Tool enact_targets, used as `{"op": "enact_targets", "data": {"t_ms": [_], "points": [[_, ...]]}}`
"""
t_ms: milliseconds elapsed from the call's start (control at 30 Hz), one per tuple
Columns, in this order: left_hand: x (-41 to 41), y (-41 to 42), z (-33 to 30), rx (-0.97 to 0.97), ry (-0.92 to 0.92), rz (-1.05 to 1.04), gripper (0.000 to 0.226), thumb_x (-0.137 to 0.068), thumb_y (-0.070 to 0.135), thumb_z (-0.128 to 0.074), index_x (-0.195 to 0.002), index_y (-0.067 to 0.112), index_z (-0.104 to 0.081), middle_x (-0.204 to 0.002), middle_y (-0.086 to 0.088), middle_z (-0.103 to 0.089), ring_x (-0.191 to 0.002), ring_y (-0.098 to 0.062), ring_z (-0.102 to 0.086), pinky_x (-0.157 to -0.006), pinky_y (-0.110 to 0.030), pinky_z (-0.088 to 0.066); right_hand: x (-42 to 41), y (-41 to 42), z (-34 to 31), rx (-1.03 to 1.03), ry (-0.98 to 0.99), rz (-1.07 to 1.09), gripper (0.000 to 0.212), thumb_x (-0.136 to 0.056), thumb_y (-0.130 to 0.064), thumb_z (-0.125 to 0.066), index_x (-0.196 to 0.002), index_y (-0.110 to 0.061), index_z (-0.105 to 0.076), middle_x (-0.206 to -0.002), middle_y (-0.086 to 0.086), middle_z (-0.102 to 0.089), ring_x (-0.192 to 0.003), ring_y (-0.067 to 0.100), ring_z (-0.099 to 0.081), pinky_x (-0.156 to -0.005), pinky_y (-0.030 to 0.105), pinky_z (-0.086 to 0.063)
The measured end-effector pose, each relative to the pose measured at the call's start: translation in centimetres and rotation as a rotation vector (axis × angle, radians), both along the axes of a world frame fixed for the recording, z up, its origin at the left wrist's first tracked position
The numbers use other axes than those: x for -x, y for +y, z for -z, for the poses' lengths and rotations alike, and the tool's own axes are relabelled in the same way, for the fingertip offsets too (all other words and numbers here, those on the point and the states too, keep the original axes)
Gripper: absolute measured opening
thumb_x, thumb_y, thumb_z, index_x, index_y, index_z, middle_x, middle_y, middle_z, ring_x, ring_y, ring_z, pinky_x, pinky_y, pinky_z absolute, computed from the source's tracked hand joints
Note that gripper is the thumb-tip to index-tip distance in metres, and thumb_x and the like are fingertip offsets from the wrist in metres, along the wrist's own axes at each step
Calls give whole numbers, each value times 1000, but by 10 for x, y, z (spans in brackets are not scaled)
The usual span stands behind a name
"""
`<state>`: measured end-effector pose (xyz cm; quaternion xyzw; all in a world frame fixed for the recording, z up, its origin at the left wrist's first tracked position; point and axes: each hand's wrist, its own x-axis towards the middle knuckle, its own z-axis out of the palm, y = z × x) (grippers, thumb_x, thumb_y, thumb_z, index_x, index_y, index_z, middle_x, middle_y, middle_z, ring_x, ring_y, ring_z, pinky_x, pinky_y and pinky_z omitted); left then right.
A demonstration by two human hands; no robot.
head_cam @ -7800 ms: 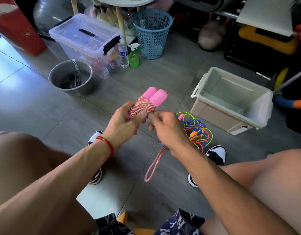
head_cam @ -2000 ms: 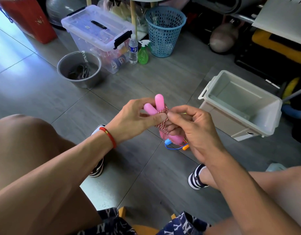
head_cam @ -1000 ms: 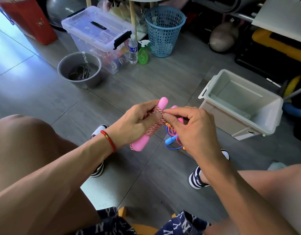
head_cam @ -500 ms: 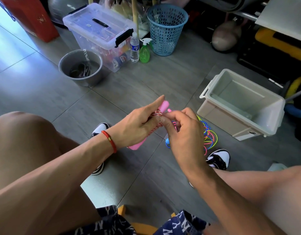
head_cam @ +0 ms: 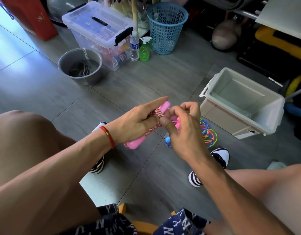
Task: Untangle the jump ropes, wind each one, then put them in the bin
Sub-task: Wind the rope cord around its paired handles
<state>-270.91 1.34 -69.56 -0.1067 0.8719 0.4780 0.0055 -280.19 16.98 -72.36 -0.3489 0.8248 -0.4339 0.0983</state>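
Observation:
My left hand (head_cam: 137,121) grips the pink-handled jump rope (head_cam: 134,143), whose red-and-white cord is wound around the two handles. Its index finger lies straight along the upper handle. My right hand (head_cam: 183,133) pinches the cord's end at the bundle, thumb and fingers curled. A tangle of thin neon ropes (head_cam: 208,133) with a blue handle lies on the floor behind my right hand, partly hidden by it. The grey open bin (head_cam: 271,106) stands to the right on the floor.
A clear lidded storage box (head_cam: 98,26), a grey bucket (head_cam: 65,65), a water bottle (head_cam: 134,46), a green spray bottle (head_cam: 144,51) and a blue mesh basket (head_cam: 166,26) stand at the back. My shoes (head_cam: 221,156) rest on the grey tile floor.
The loose cord that hung down earlier is now wound onto the handles. In the last second my right hand kept working the cord's end at the bundle, which tilted diagonally.

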Motion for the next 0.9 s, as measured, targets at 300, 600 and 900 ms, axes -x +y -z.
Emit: {"op": "enact_targets", "data": {"t_ms": [300, 600, 900], "points": [[5, 17, 6, -27, 108, -68, 31, -99, 7, -50, -126, 24, -45, -92, -3, -70, -76, -24, -62, -73, -38, -53, 3, 2, 3, -25, 146, -7, 15, -98, -27, -58, -98, -12, -62, -119, 0, -40, -109, 24, -48, -92, 42, -49], [4, 16, 15, -63, 93, -155, 11, -93, 23, -48, -104, 21, -49, -87, -7, -71, -81, -34, -64, -75, -50, -54, 16, 2, 0, -21, 260, -128, 16, -83, -31, -69, -86, -16, -66, -101, -5, -62, -98, 18, -52, -85, 38, -51], [5, 19, 16, -105, 32, -127, 14, -97, 19, -51, -111, 20, -52, -98, -5, -69, -85, -28, -62, -82, -50, -54, 17, 2, 2, -96, 399, -78, 17, -87, -29, -60, -84, -13, -62, -84, -1, -63, -84, 24, -53, -80, 37, -44]]}}
